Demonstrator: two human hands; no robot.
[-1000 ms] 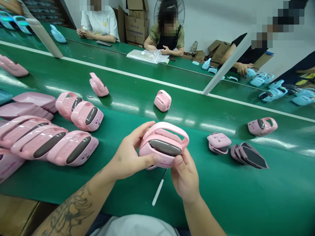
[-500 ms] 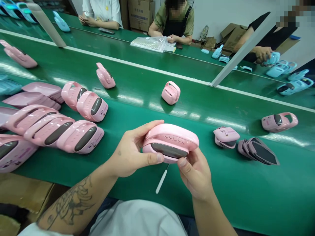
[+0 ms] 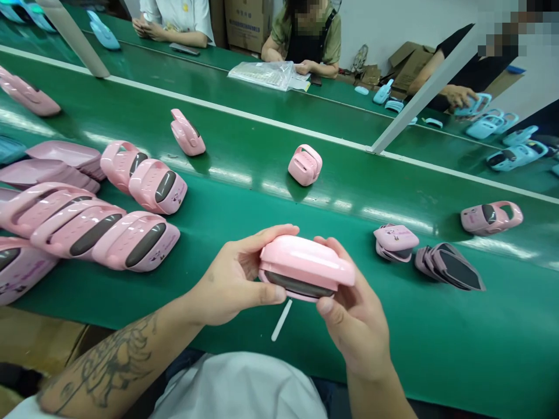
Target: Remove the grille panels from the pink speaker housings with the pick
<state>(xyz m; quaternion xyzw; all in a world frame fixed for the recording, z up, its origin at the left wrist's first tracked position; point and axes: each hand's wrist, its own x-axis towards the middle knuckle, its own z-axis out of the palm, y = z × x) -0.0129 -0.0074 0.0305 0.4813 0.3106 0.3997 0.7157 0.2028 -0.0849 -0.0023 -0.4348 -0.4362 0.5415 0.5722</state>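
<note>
A long green worktop (image 3: 393,331) fills your view, with a white rail (image 3: 244,114) along its far side; beyond the rail lies a second green worktop (image 3: 196,64), backed by cardboard boxes (image 3: 244,23); two seated co-workers (image 3: 305,41) (image 3: 174,14) sit at it, and a clear plastic bag (image 3: 262,75) of papers lies in front of the nearer one; at the far right, another person's hand (image 3: 458,96) reaches pale blue cases (image 3: 484,125).

On your side, rows of matching pink cases (image 3: 87,241) with dark oval pads crowd the worktop to your left; flat pink covers (image 3: 56,166) lie in overlapping piles behind them; to your right sit a fanned stack of dark-faced shells (image 3: 449,267) and a single pink case (image 3: 491,217).

In front of your chest, both hands clamp a glossy pink case (image 3: 305,262) between them, above the worktop; its smooth pink side faces up, and a strip of its dark pad shows along the near lower edge; your left hand (image 3: 231,276), with a tattooed forearm (image 3: 109,361), grips it from the left, thumb along the near side; your right hand (image 3: 358,311) cups it from the right; a slim white stick (image 3: 282,320) lies on the worktop just below it.
</note>
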